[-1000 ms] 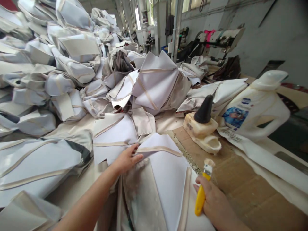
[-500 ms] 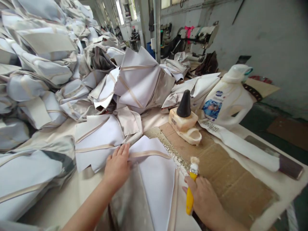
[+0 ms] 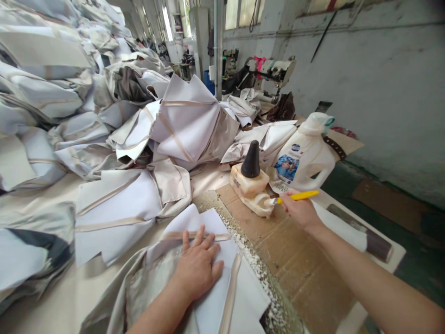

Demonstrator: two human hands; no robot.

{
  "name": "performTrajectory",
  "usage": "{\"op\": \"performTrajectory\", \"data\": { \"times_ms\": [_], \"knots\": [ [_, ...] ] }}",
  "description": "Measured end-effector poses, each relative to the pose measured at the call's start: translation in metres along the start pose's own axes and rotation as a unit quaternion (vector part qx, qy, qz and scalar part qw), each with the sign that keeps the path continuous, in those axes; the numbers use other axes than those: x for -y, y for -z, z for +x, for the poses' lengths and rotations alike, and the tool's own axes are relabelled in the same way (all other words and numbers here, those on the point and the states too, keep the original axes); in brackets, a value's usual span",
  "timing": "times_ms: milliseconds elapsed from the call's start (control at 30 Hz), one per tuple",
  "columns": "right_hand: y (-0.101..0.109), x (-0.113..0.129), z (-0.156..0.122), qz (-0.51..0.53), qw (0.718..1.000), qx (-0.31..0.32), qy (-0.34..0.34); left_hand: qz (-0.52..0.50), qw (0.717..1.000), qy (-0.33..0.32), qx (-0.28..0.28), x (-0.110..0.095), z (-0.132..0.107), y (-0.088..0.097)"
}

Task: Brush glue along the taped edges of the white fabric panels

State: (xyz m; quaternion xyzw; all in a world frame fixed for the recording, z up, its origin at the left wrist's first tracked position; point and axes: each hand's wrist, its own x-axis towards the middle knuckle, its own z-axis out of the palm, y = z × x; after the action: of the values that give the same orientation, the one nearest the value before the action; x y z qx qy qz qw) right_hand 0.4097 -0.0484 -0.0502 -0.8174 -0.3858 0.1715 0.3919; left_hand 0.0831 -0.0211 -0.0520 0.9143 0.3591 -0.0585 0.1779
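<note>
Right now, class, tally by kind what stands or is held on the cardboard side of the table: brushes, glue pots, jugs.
Yellow-handled brush, in the right hand: 1
Glue pot with black cone: 1
White jug: 1
Total: 3

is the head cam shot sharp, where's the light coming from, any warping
Head view: daylight comes from the windows at the top; the left hand on the white fabric piece and the right hand with the yellow brush look fairly sharp; the heaped fabric smears and bends toward the left edge.
</note>
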Motion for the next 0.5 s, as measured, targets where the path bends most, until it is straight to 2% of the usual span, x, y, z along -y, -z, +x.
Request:
{"op": "performTrajectory", "data": {
  "times_ms": [100, 200, 300, 500],
  "knots": [
    [-0.023, -0.010, 0.011, -0.031, 0.999, 0.042, -0.008, -0.006, 1.000, 0.000, 0.008, 0.003, -0.002, -0.001],
    [-0.033, -0.008, 0.012, -0.060, 0.997, 0.040, 0.008, -0.023, 1.000, 0.002, 0.011, 0.007, -0.004, -0.005],
    [-0.023, -0.001, 0.011, -0.070, 0.997, 0.036, 0.016, -0.030, 1.000, -0.001, 0.005, 0.009, -0.006, -0.010],
    [0.008, -0.001, 0.009, -0.055, 0.997, 0.043, -0.041, -0.033, 0.999, -0.004, -0.004, 0.010, -0.005, -0.013]
  ]
}}
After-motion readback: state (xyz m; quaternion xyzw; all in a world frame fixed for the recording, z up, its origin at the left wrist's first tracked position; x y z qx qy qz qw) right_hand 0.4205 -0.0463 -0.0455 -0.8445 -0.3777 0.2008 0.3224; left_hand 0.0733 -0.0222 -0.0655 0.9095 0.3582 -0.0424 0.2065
